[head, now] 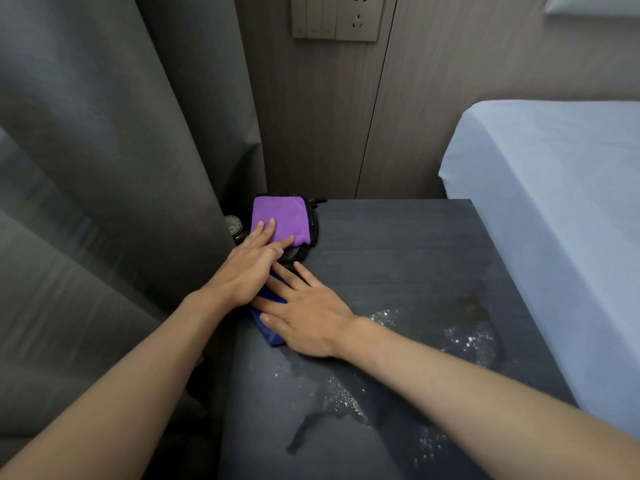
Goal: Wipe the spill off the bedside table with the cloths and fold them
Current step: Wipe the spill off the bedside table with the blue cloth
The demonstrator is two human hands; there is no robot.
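Note:
A folded purple cloth (282, 218) lies at the back left corner of the dark bedside table (398, 244). My left hand (247, 268) rests flat, its fingertips on the purple cloth's near edge. A blue cloth (268, 329) lies near the table's left edge, mostly hidden under my right hand (304, 313), which presses flat on it with fingers spread. Wet spill (460, 334) with glinting droplets spreads over the table's near right part, and more of it runs toward the front.
A grey curtain (104, 168) hangs at the left, against the table. A bed with a white sheet (554, 202) borders the right side. A small round clock (232, 225) and a black cord (301, 254) sit beside the purple cloth. A wall socket panel (337, 17) is above.

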